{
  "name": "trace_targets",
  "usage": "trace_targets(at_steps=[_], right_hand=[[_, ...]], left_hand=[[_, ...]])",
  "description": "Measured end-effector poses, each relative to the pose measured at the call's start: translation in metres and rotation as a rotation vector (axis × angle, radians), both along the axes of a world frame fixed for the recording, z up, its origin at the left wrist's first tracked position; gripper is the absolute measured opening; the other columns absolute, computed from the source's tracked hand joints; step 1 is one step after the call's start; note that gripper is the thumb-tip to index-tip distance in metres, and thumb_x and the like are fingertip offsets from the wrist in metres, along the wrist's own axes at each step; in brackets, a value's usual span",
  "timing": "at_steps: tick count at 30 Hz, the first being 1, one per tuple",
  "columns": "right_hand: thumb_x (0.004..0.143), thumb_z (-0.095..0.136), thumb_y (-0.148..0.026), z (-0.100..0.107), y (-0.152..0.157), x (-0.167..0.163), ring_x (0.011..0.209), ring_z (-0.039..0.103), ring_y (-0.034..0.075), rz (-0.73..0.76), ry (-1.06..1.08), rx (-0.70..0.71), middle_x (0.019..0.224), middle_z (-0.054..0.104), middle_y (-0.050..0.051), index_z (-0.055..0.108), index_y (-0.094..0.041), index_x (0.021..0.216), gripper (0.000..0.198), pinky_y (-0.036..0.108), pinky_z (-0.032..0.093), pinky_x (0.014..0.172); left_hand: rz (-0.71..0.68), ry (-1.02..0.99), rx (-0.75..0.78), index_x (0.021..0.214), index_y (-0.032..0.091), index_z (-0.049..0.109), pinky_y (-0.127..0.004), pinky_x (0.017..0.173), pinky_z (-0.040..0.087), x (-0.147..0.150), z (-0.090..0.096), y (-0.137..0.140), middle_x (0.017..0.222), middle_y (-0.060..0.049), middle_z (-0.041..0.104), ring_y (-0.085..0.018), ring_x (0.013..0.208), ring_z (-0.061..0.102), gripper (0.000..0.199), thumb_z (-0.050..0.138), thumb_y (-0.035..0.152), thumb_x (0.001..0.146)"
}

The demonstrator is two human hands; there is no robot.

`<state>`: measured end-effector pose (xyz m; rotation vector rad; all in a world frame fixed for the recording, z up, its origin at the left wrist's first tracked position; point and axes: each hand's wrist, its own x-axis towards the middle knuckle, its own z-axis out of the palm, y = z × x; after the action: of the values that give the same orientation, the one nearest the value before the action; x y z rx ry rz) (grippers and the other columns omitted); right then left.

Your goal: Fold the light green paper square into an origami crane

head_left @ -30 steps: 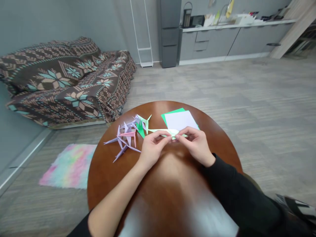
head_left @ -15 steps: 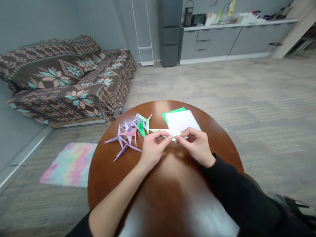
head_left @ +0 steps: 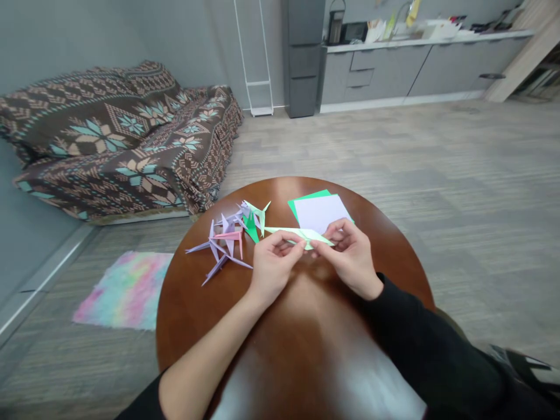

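Between my hands is a folded piece of light green origami paper (head_left: 321, 237), a long narrow shape with pointed ends to left and right. My left hand (head_left: 276, 256) pinches its near edge around the middle. Close beside it, the thumb and fingers of my right hand (head_left: 347, 256) grip the same paper, with the right point sticking out between them. My fingers cover part of the lower edge. Left of my left hand lies a group of folded paper cranes (head_left: 227, 236) in purple, pink and green.
A stack of square paper sheets (head_left: 321, 213), white over green, lies behind my right hand on the round brown table (head_left: 306, 326). Beyond stand a sofa with a patterned cover (head_left: 131, 140) and a kitchen counter (head_left: 394, 70). A pastel rug (head_left: 125, 291) is on the floor at left.
My right fingers have lifted and spread slightly, showing more of the green paper's right end. My left hand keeps its pinch, almost unmoved.
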<state>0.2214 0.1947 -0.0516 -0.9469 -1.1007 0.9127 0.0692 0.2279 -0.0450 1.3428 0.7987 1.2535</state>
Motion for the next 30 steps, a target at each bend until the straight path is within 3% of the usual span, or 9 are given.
trace_targets(at_steps=[6,9,15,21,30], right_hand=[[0.080,0.081,-0.021,0.0008,0.0009,-0.0022,0.061,0.075,0.016,0.017,0.044,0.016,0.070,0.075,-0.002,0.055,-0.022,0.082,0.026,0.024,0.059,0.058],[0.080,0.082,-0.023,-0.0002,0.0008,-0.0013,0.062,0.075,0.016,0.000,-0.005,0.023,0.071,0.073,-0.002,0.062,-0.021,0.080,0.020,0.025,0.059,0.059],[0.081,0.081,-0.028,-0.0028,0.0042,0.0030,0.068,0.075,0.017,-0.010,-0.017,-0.013,0.078,0.075,0.001,0.071,-0.019,0.084,0.013,0.029,0.062,0.069],[0.080,0.081,-0.030,-0.0018,0.0030,0.0027,0.071,0.076,0.019,-0.027,-0.023,-0.003,0.078,0.074,0.001,0.071,-0.020,0.084,0.015,0.031,0.063,0.071],[0.080,0.082,-0.032,-0.0020,0.0004,0.0017,0.073,0.076,0.020,-0.037,-0.031,-0.001,0.080,0.076,0.003,0.071,-0.020,0.084,0.017,0.033,0.064,0.073]], left_hand=[[0.025,-0.043,0.012,0.088,0.019,0.063,-0.023,0.070,0.059,-0.0007,-0.0042,0.0009,0.078,0.000,0.074,-0.014,0.072,0.072,0.019,0.079,0.019,0.078],[0.034,0.081,0.125,0.092,0.019,0.072,-0.025,0.075,0.057,-0.0018,-0.0044,-0.0002,0.091,-0.004,0.075,-0.016,0.084,0.072,0.008,0.072,0.021,0.084],[0.103,0.221,0.222,0.102,0.019,0.077,-0.027,0.078,0.056,-0.0054,0.0004,0.0004,0.095,-0.005,0.076,-0.017,0.086,0.070,0.017,0.066,0.021,0.088],[0.098,0.120,0.117,0.099,0.018,0.075,-0.028,0.083,0.058,-0.0033,-0.0002,0.0006,0.102,-0.006,0.077,-0.019,0.091,0.073,0.018,0.073,0.026,0.083],[0.134,0.088,0.026,0.090,0.017,0.078,-0.028,0.072,0.061,-0.0033,0.0017,0.0023,0.089,-0.005,0.079,-0.018,0.071,0.074,0.016,0.079,0.028,0.078]])
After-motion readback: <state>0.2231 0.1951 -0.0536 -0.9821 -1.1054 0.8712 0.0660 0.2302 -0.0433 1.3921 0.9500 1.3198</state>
